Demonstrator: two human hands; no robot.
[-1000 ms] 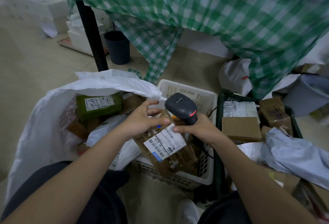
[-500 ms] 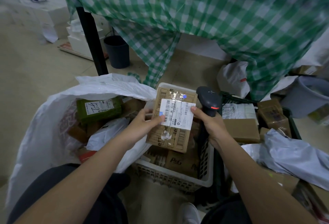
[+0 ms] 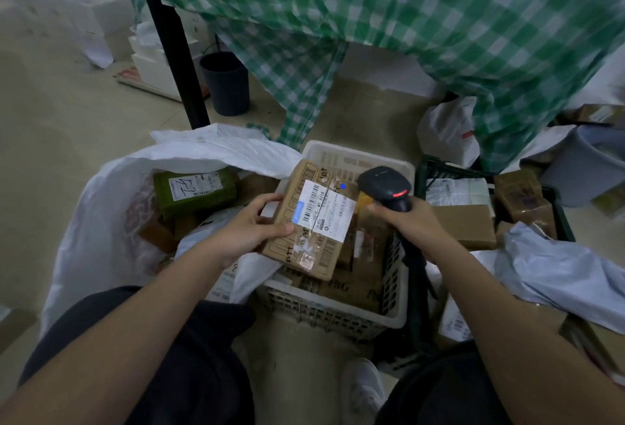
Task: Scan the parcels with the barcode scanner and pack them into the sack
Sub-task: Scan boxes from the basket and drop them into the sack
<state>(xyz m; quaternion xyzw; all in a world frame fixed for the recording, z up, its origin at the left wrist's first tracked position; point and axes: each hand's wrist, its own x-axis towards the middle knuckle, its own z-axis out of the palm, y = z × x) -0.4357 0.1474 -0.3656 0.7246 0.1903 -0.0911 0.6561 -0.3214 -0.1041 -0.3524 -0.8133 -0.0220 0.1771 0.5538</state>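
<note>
One cardboard parcel [image 3: 313, 221] gripped by left hand [image 3: 250, 226] over white basket's [image 3: 341, 318] left edge; sack [image 3: 101, 208] lies leftward; right hand [image 3: 411, 218] clasps barcode scanner [image 3: 385, 184].

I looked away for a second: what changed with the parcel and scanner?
The left hand tilted the parcel leftward, toward the sack. The right hand let go of its label and drew the scanner back. Both grips stayed.
</note>
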